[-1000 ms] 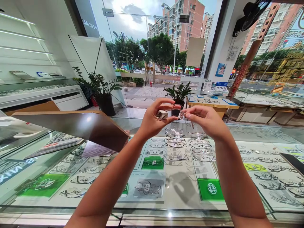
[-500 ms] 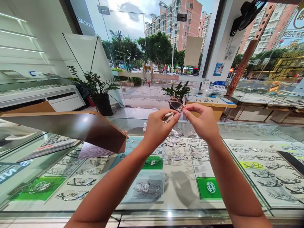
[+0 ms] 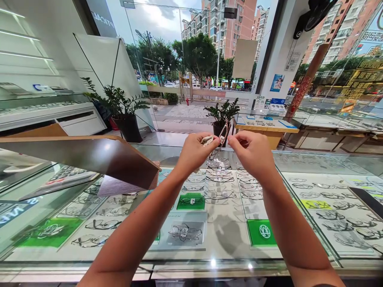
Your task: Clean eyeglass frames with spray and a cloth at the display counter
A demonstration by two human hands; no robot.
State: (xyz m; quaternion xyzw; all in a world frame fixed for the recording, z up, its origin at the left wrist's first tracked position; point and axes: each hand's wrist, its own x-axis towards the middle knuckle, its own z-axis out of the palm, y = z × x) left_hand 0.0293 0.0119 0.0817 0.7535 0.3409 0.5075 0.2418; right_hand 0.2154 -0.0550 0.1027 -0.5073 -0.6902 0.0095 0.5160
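Above the glass counter (image 3: 239,264), the left hand (image 3: 193,153) pinches eyeglasses (image 3: 222,139) and a crumpled cloth (image 3: 207,140); whether the bent fingers of the right hand (image 3: 251,149) grasp anything, I cannot tell.

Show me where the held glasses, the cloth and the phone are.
Held glasses (image 3: 224,133): head view, on the upper lens.
Cloth (image 3: 207,140): head view, on its bunched, pale folds.
Phone (image 3: 367,202): head view, on its dark face.
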